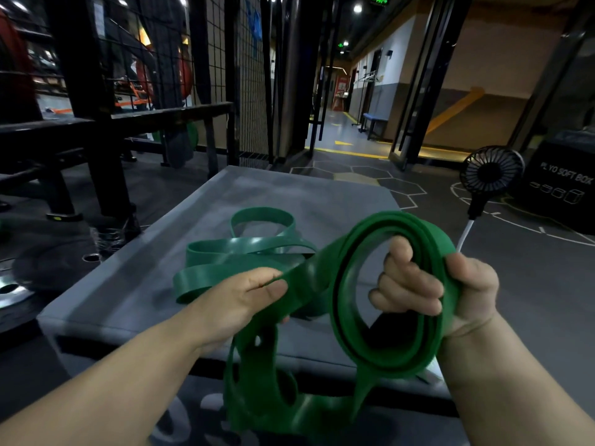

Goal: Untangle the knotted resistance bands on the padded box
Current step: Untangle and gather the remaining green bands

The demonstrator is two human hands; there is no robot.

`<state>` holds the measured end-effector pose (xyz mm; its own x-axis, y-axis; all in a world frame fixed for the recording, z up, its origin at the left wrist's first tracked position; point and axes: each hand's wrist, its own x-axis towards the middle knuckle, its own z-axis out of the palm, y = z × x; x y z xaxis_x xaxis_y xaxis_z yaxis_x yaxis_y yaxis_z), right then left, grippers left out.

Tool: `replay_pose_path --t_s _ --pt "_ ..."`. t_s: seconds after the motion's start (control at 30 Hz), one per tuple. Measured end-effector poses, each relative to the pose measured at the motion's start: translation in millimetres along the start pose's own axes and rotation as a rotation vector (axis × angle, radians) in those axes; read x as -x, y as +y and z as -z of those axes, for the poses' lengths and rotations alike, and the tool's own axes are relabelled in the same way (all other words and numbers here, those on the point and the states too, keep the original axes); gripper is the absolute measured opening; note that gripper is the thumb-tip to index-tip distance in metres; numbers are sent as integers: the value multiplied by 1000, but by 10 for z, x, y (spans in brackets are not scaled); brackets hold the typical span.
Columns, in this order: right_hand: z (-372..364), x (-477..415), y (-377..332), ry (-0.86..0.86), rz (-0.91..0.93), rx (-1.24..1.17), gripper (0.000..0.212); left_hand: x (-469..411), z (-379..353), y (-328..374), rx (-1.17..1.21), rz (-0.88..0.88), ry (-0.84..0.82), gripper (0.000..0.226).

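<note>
Above padded box (289, 194), right fingers (409, 286) gripping coiled bands (386, 355) at 3 o'clock, left fingers (270, 286) pinching strand (302, 278); untangling, next likely needing slack.

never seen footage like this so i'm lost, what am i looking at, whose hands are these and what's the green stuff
No machine here: a person wears a camera on the head, looking forward and down, so both bare arms are their own. One picture only. On the grey padded box lies part of a tangle of wide green rubber resistance bands. The right hand grips a coiled loop of them, raised above the box; the left hand pinches a strand beside that coil, and more loops hang below. A small black fan shows at right.
</note>
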<state>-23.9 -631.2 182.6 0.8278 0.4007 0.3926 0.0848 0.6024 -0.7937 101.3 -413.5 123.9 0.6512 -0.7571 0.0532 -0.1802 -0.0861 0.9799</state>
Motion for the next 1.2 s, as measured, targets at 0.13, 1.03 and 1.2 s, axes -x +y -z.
replay_pose_path --t_s 0.13,1.03,1.2 --pt "-11 36 -69 102 9 -77 30 -15 -132 4 327 72 -7 36" --pt "-52 -147 22 113 118 -312 32 -135 -680 -409 372 336 -115 62" --pt "-37 -132 -18 125 137 -307 29 -33 -674 -302 46 167 -177 49"
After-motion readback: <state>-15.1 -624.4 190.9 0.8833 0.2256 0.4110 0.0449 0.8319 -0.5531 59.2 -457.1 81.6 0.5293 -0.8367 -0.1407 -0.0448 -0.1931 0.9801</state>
